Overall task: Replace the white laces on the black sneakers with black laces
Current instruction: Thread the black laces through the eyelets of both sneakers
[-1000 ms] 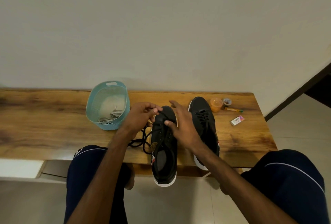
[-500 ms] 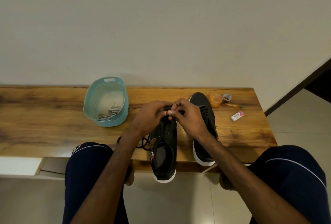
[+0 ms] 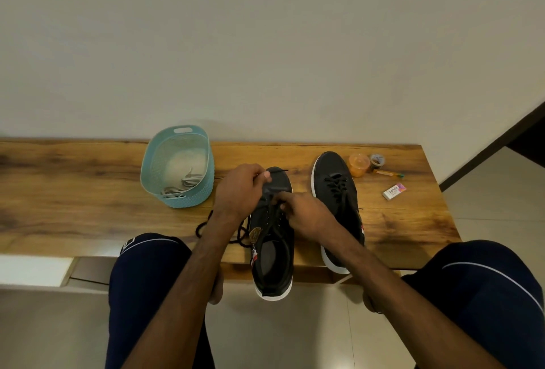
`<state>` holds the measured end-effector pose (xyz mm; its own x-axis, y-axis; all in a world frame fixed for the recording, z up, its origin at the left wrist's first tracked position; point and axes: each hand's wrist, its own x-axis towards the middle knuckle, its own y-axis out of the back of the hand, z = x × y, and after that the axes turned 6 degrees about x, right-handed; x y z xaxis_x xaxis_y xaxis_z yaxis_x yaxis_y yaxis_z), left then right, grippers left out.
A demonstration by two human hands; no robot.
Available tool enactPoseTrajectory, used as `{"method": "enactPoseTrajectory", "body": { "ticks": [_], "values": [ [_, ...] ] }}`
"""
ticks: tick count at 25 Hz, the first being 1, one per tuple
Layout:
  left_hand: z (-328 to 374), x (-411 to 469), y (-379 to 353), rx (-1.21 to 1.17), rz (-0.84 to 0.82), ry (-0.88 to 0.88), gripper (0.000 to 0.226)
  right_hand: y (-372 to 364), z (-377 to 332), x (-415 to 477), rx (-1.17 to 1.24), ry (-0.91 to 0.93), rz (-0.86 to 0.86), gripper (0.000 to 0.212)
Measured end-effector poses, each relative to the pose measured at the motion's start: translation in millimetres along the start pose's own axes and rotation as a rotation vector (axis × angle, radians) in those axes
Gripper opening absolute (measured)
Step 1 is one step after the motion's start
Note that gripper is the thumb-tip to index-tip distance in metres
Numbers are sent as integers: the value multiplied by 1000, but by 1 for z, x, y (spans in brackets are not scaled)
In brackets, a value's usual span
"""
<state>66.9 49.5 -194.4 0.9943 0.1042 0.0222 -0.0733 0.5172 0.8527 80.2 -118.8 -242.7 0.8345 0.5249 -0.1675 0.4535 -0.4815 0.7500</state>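
Note:
Two black sneakers with white soles lie on the wooden bench. The left sneaker (image 3: 272, 253) hangs its heel over the front edge; its eyelets are mostly bare. My left hand (image 3: 240, 191) pinches the tip of a black lace (image 3: 278, 172) above the toe. My right hand (image 3: 306, 213) rests on the eyelet area with fingers curled, pinching the lace there. Slack black lace (image 3: 203, 228) loops on the bench left of the shoe. The right sneaker (image 3: 339, 200) carries black laces. White laces (image 3: 182, 184) lie in a teal basket (image 3: 153, 168).
At the bench's right end sit an orange cup (image 3: 358, 163), a small tape roll (image 3: 377, 160), a pencil (image 3: 387, 174) and an eraser box (image 3: 394, 191). A wall runs behind the bench (image 3: 73, 191). My knees flank the shoes in front.
My hands, which met above the toe half a second ago, have parted: the left drew the lace tip up and left, the right dropped back onto the eyelets.

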Motion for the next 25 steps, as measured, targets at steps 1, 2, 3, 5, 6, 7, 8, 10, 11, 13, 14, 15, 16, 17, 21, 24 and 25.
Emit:
{"method": "enactPoseTrajectory", "body": {
  "ticks": [1,2,3,5,6,7,8,10,11,13,14,15,16,17,21,24,25],
  "values": [
    [0,-1,0,-3,3,4,24,0,0,1,-25,-7,13,25],
    [1,-1,0,-7,4,7,23,0,0,2,-30,-14,17,24],
    [1,-1,-1,-11,1,11,22,0,0,2,-27,-18,6,24],
    [1,0,-3,-20,-8,12,21,1,3,2,-43,-17,-46,29],
    [1,0,-4,-17,-9,14,21,1,4,2,-62,-11,-74,30],
    [1,1,-6,-7,-11,23,21,1,4,1,-75,-6,-99,29],
    [2,1,-8,4,-17,35,21,1,5,2,-72,-2,-110,27],
    [2,2,-13,12,-47,51,21,2,5,3,-20,-11,-90,29],
    [2,2,-17,11,-61,55,21,2,5,3,17,-25,-79,32],
    [3,1,-23,31,-66,57,20,4,6,2,94,-64,-69,33],
    [3,0,-26,54,-61,54,19,4,7,2,136,-90,-57,31],
    [3,0,-29,82,-59,49,17,4,8,3,179,-123,-39,28],
    [2,0,-32,113,-63,40,16,4,10,3,218,-155,-16,28],
    [2,0,-36,143,-74,29,16,5,11,3,248,-187,7,30],
    [2,-2,-50,206,-157,22,20,11,20,2,417,-325,26,22],
    [2,-3,-54,191,-128,20,13,12,27,0,548,-355,21,13],
    [3,-3,-54,194,-108,9,11,12,28,-1,569,-362,19,14]
  ]
}}
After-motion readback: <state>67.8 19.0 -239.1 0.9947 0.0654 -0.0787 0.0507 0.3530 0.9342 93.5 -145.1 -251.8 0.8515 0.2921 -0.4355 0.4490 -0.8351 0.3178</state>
